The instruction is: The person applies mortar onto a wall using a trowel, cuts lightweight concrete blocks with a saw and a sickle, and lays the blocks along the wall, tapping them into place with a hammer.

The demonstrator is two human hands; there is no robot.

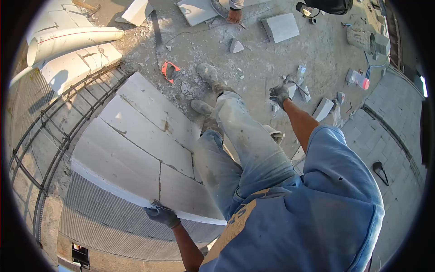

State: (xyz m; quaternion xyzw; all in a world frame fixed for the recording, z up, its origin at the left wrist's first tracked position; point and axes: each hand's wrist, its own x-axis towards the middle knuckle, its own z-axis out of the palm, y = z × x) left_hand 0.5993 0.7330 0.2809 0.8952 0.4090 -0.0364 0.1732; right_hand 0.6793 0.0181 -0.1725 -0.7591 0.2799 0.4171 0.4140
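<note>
My left hand, in a dark grey glove, is at the outer edge of a low wall of white blocks. Its thumb lies over the top and its fingers appear curled at the edge, partly hidden. My right hand, also gloved, is held out to the right with its fingers apart and nothing visibly held. Close by it are broken white block pieces and a clear plastic bottle. An orange-handled handsaw lies on the dusty floor beyond my boots.
A rebar cage runs along the wall's left side, near a large white pipe. Another person's hand is at the top near a block slab. One loose block and a bucket stand farther right.
</note>
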